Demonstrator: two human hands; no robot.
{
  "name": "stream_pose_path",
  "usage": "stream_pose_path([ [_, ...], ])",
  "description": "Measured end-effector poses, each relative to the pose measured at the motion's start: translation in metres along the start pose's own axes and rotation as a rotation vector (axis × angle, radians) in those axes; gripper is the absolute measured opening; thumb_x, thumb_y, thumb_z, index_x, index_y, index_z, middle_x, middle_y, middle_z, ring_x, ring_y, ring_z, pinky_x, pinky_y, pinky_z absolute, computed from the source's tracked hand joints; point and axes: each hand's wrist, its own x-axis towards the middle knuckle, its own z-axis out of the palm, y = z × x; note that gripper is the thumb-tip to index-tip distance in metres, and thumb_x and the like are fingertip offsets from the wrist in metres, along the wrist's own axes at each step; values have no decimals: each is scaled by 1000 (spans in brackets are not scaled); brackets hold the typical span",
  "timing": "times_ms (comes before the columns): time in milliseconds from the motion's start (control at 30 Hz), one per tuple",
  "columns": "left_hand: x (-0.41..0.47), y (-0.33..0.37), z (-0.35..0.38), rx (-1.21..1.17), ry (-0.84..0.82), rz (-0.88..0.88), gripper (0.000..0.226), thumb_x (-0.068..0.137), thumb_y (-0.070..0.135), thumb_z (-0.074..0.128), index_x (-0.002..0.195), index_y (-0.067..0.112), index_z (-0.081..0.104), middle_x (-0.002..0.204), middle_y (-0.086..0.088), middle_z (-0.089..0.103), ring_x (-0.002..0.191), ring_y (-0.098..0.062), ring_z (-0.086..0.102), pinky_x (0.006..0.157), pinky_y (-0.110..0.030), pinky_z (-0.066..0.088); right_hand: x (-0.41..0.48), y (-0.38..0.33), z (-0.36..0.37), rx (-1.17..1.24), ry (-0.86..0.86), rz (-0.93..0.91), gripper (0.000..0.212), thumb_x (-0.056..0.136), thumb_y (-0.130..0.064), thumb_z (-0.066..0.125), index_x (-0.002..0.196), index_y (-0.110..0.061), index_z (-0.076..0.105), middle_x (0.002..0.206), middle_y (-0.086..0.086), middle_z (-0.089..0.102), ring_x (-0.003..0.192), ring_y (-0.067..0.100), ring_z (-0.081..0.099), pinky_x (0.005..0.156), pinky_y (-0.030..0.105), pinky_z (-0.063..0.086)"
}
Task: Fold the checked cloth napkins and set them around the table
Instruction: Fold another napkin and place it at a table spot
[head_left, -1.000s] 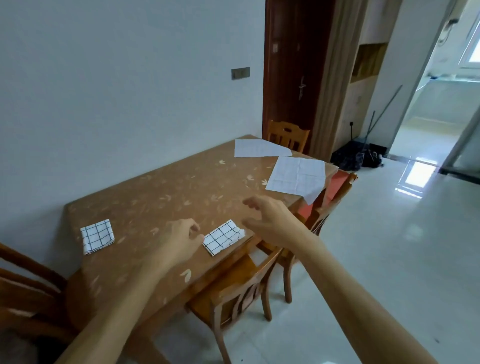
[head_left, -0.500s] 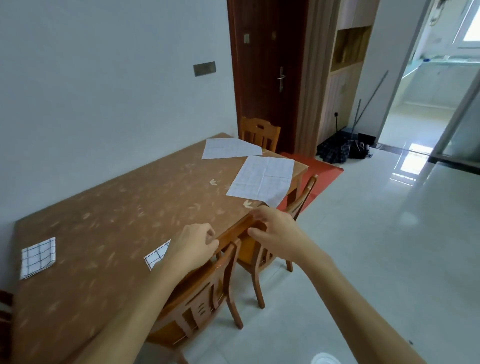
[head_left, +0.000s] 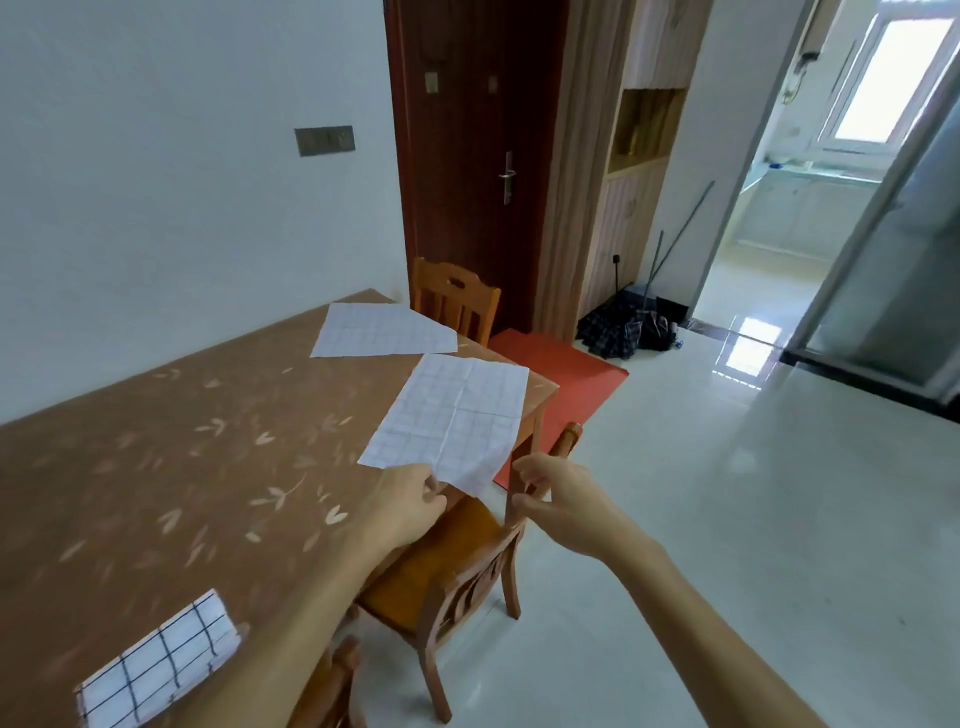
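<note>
An unfolded white checked napkin (head_left: 452, 415) lies flat at the table's (head_left: 208, 467) right edge, its near corner hanging over. A second unfolded napkin (head_left: 382, 330) lies beyond it at the far end. One folded napkin (head_left: 156, 665) with bold dark checks sits at the near edge, bottom left. My left hand (head_left: 410, 501) has its curled fingers at the first napkin's near edge; whether it pinches the cloth is unclear. My right hand (head_left: 553, 499) hovers just right of the hanging corner, thumb and fingers apart, holding nothing.
A wooden chair (head_left: 457, 571) is tucked under the table right below my hands, its back rail behind my right hand. Another chair (head_left: 457, 301) stands at the far end, before a dark door. A red mat (head_left: 563, 374) and a dark umbrella (head_left: 623, 327) lie on the tiled floor.
I have moved along the table toward its far end. Both hands have left the folded napkin and reached the near edge of the unfolded one.
</note>
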Motion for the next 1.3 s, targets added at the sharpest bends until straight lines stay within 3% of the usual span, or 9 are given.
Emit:
stream_pose_path([
  [133, 58, 1, 8, -6, -24, -13, 19, 97, 34, 54, 107, 21, 64, 105, 3, 65, 86, -9, 59, 58, -18, 42, 68, 20, -5, 17, -18, 32, 43, 92, -29, 58, 133, -21, 52, 129, -4, 60, 115, 10, 57, 94, 24, 48],
  [300, 117, -13, 29, -60, -98, -75, 13, 95, 30, 57, 97, 19, 64, 98, 1, 65, 85, -9, 61, 77, -30, 54, 140, 44, -2, 22, -106, 67, 44, 91, -31, 59, 134, -22, 51, 125, -5, 61, 115, 13, 58, 98, 30, 49],
  [567, 219, -24, 67, -73, -123, -255, 13, 92, 27, 58, 97, 17, 64, 93, 0, 64, 79, -11, 60, 61, -23, 46, 270, 89, 16, 26, -276, 61, 46, 93, -30, 59, 137, -21, 48, 130, -2, 58, 112, 14, 57, 86, 21, 46],
  [767, 284, -36, 90, -91, -135, -449, 10, 91, 29, 58, 94, 22, 64, 93, 4, 65, 84, -11, 63, 79, -35, 59, 351, 133, 44, 0, -551, 128, 52, 93, -31, 59, 141, -19, 44, 137, 3, 54, 120, 18, 53, 90, 24, 43],
  [900, 322, -57, 104, -26, -166, -543, 21, 96, 29, 54, 112, 16, 61, 113, -1, 63, 100, -16, 60, 86, -35, 54, 394, 163, 58, -63, -694, 213, 60, 93, -29, 57, 145, -12, 34, 142, 12, 46, 123, 26, 51, 87, 27, 41],
  [1000, 341, -76, 118, 29, -154, -596, 38, 98, 33, 53, 132, 16, 53, 133, -5, 53, 118, -23, 54, 96, -36, 49, 416, 181, 68, 16, -648, 364, 68, 90, -18, 60, 143, -1, 20, 135, 20, 49, 112, 31, 54, 76, 27, 41],
  [1100, 363, -101, 126, 95, -86, -650, 48, 98, 31, 52, 142, 14, 42, 145, -9, 45, 132, -27, 44, 102, -38, 45, 432, 197, 79, 120, -592, 484, 87, 88, -9, 60, 148, 7, -2, 137, 21, 49, 120, 33, 53, 83, 29, 45],
  [1200, 381, -123, 127, 101, -39, -715, 56, 98, 32, 54, 147, 15, 34, 154, -12, 31, 136, -32, 40, 97, -42, 48, 442, 209, 88, 194, -526, 521, 82, 89, -9, 60, 146, 2, 3, 136, 18, 50, 122, 35, 52, 90, 33, 46],
  [1300, 394, -139, 131, 52, -31, -721, 65, 97, 34, 57, 151, 14, 26, 158, -15, 25, 139, -36, 37, 106, -48, 43, 447, 213, 93, 231, -486, 549, 74, 90, -12, 61, 143, -3, 10, 127, 21, 55, 111, 36, 58, 79, 36, 47],
])
